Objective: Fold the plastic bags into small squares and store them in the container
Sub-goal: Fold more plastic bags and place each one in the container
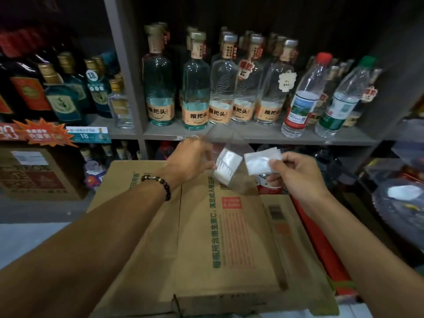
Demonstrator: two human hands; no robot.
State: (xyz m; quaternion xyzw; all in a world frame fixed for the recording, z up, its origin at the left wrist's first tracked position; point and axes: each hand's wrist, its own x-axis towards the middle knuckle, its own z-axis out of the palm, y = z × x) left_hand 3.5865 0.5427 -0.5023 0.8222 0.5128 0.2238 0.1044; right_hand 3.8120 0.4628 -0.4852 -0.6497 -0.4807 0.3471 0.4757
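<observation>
Cardboard box (206, 237) below; left hand (190, 161) grips clear container (229, 166), right hand (296, 173) pinches folded bag (259, 161) beside its edge.

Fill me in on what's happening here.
A person stands at a cardboard box before shelves of bottles. The left hand holds a clear container with folded white bags inside. The right hand pinches one folded bag just beside it, not yet in.
</observation>
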